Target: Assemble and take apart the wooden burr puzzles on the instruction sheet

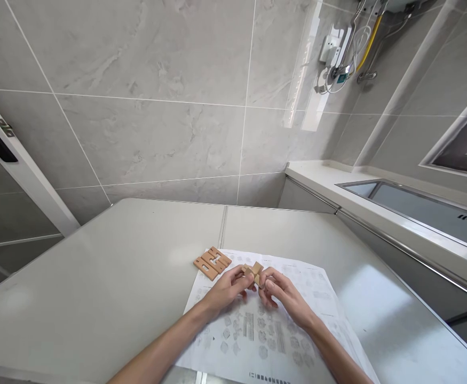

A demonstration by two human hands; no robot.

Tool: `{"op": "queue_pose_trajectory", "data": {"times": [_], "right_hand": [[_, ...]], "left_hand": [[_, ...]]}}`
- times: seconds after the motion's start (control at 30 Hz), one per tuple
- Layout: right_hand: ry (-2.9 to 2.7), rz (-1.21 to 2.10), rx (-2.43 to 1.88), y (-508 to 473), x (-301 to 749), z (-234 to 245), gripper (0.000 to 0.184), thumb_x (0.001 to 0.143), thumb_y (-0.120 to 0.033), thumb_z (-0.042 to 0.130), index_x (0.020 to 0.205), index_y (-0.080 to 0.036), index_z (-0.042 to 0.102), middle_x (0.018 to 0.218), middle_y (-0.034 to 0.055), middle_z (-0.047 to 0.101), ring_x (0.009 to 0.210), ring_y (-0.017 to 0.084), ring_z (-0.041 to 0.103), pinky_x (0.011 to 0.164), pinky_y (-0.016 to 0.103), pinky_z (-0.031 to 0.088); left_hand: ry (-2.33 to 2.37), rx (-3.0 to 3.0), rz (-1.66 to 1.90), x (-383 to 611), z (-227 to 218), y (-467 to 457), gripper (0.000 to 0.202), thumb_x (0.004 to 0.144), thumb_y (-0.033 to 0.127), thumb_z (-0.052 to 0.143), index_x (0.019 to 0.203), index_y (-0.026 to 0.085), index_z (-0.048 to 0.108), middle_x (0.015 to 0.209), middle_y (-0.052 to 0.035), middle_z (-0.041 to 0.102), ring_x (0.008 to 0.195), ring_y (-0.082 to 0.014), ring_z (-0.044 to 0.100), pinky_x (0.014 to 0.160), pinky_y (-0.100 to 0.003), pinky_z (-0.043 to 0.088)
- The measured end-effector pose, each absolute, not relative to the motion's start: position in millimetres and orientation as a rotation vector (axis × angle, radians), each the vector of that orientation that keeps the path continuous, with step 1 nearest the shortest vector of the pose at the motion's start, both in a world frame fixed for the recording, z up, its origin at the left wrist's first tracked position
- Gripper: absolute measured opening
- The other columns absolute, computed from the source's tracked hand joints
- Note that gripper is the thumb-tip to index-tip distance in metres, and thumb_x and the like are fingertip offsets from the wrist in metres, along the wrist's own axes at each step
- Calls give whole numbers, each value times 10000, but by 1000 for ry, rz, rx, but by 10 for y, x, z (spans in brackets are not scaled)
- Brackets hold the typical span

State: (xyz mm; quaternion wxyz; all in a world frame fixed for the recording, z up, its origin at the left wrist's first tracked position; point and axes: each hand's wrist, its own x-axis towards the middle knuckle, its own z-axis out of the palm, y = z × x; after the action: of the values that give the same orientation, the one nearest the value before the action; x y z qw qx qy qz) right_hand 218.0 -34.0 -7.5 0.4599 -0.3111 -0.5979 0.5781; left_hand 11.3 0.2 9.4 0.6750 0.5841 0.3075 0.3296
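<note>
Between my two hands is a small wooden block puzzle (256, 270), made of light interlocking pieces that stick out in several directions. My left hand (233, 284) pinches its left side with thumb and fingers. On the other side, my right hand (280, 290) grips it with curled fingers, which partly hide it. Just beyond my left hand lie several flat, darker wooden pieces (207, 265) with cut-out slots and small numbers, set side by side. Under both hands spreads a large printed sheet (253, 341) with rows of small drawings and text.
The pale folding table (117, 277) has a seam down its middle. To the right runs a counter (317, 173) with a glass-topped panel (417, 205). A tiled wall (157, 138) stands behind, with sockets and cables (331, 48) at upper right. A door frame (25, 160) is at left.
</note>
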Motion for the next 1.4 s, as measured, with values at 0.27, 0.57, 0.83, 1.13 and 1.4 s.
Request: {"op": "queue_pose_trajectory", "data": {"times": [0.27,0.57,0.83,1.13,1.4], "right_hand": [[-1424,1409,-830,-350,2118,-20,460,1014,-668,581,1261,-285,517,886,-3,659,586,147,565,549,275,388],[-1567,1550,-854,-373,2118,74,510,1040,-673,506,911,-207,667,684,1,654,521,136,481,584,292,398],[-1635,1717,-785,-347,2208,-1,520,945,-716,630,892,-204,703,720,12,677,548,142,490,610,291,426],[-1646,1594,-930,-353,2206,25,445,905,-645,717,782,-220,676,588,-31,598,515,136,428,570,276,361],[-1490,1242,-1078,-315,2094,-93,131,827,-263,676,912,-206,759,745,-5,651,652,173,542,631,286,429]], "left_hand": [[627,1199,910,45,72,38,626,819,429,908,1358,284,625,1390,-105,658,1339,-287,588,1148,-436,421],[467,1260,893,40,60,70,761,753,357,963,1412,295,587,1361,-108,659,1328,-302,595,1160,-470,414],[392,1250,743,20,41,50,853,744,330,970,1477,292,536,1354,-127,639,1129,-261,684,969,-388,525],[417,1418,751,4,15,70,885,718,392,988,1473,274,541,1384,-143,649,1307,-309,614,1135,-463,438],[727,1652,911,61,87,-13,866,669,324,1010,1405,267,559,1411,-138,656,1351,-328,594,1179,-494,430]]}}
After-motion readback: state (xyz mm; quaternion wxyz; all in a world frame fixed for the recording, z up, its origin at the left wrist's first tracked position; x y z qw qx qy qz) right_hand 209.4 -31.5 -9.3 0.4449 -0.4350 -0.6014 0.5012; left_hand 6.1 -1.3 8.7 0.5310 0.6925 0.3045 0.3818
